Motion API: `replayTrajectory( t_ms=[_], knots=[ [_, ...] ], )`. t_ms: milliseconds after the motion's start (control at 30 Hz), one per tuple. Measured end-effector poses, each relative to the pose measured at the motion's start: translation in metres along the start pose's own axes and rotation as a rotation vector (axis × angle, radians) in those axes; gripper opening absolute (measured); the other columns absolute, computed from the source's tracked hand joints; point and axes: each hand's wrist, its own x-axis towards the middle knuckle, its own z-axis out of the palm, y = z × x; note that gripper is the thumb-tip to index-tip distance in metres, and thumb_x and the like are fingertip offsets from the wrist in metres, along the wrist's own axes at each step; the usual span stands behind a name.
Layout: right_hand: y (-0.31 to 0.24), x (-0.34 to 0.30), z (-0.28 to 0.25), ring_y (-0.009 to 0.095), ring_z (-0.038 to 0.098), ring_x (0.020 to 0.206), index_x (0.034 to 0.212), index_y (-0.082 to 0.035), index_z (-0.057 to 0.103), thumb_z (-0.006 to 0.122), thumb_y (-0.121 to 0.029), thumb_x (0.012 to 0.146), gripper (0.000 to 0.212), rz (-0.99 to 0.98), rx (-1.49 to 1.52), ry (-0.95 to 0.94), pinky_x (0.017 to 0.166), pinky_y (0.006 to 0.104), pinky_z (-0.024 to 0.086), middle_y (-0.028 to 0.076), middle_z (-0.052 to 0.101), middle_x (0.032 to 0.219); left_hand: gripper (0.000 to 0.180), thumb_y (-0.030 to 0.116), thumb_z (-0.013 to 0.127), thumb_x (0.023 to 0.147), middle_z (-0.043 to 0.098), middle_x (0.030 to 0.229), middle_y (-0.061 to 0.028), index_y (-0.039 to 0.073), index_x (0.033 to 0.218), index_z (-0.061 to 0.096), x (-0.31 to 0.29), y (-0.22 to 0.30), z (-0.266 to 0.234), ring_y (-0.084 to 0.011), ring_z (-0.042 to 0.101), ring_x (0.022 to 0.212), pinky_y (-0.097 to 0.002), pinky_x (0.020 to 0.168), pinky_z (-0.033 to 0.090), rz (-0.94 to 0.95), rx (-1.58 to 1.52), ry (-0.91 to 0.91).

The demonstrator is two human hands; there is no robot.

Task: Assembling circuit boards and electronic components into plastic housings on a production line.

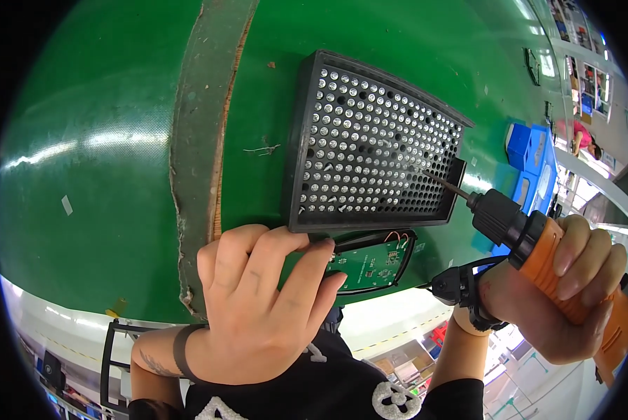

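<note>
My right hand is wrapped round an orange electric screwdriver with a black chuck. Its long thin bit reaches left over a black screw tray, the tip among the screw heads right of the middle. Silver screws stand in rows of holes there, and a few lie loose on top. Below the tray's near edge lies a green circuit board in a black frame. My left hand has its index finger and thumb at the board's left end, partly covering it; the other fingers curl beside the tray's corner.
A worn strip crosses the green tabletop left of the tray. Blue bins stand at the right. A black device is strapped at my right wrist. A person is far off at the right.
</note>
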Motion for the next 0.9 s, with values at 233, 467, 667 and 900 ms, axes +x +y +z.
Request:
replayTrajectory(
  t_ms=[233, 467, 667, 900],
  knots=[
    [0.008, -0.018, 0.029, 0.01, 0.043, 0.047, 0.089, -0.007, 0.041, 0.062, -0.012, 0.07, 0.029, -0.506, 0.201, -0.032, 0.05, 0.0239, 0.038, -0.001, 0.044, 0.058, 0.037, 0.015, 0.076, 0.055, 0.05, 0.091, -0.0053, 0.007, 0.088, 0.063, 0.001, -0.006, -0.003, -0.0253, 0.047, 0.083, -0.036, 0.071, 0.032, 0.008, -0.051, 0.02],
    [0.037, -0.023, 0.081, 0.009, 0.047, 0.038, 0.117, 0.0, 0.044, 0.061, -0.003, 0.076, 0.045, -1.112, 0.562, -0.059, 0.033, 0.0226, 0.041, 0.0, 0.049, 0.059, 0.038, 0.014, 0.076, 0.054, 0.05, 0.093, -0.0048, 0.009, 0.09, 0.063, -0.001, -0.001, 0.003, -0.0249, 0.047, 0.084, -0.0355, 0.071, 0.031, -0.003, -0.089, 0.027],
    [0.041, -0.049, 0.072, 0.01, 0.047, 0.037, 0.1, 0.001, 0.05, 0.061, -0.002, 0.076, 0.027, -0.883, 0.462, 0.001, 0.033, 0.0224, 0.041, 0.001, 0.049, 0.053, 0.039, 0.014, 0.076, 0.054, 0.05, 0.095, -0.0044, 0.009, 0.091, 0.064, -0.006, -0.012, 0.001, -0.0248, 0.047, 0.085, -0.0359, 0.072, 0.031, -0.016, -0.051, 0.015],
    [0.014, -0.06, 0.053, 0.014, 0.048, 0.036, 0.068, -0.004, 0.05, 0.059, -0.004, 0.078, 0.013, -0.437, 0.238, -0.105, 0.035, 0.0233, 0.043, 0.004, 0.047, 0.044, 0.039, 0.015, 0.076, 0.054, 0.05, 0.095, -0.0037, 0.01, 0.091, 0.064, -0.003, -0.006, 0.002, -0.0247, 0.047, 0.086, -0.0358, 0.072, 0.031, 0.005, -0.074, 0.011]
  ],
)
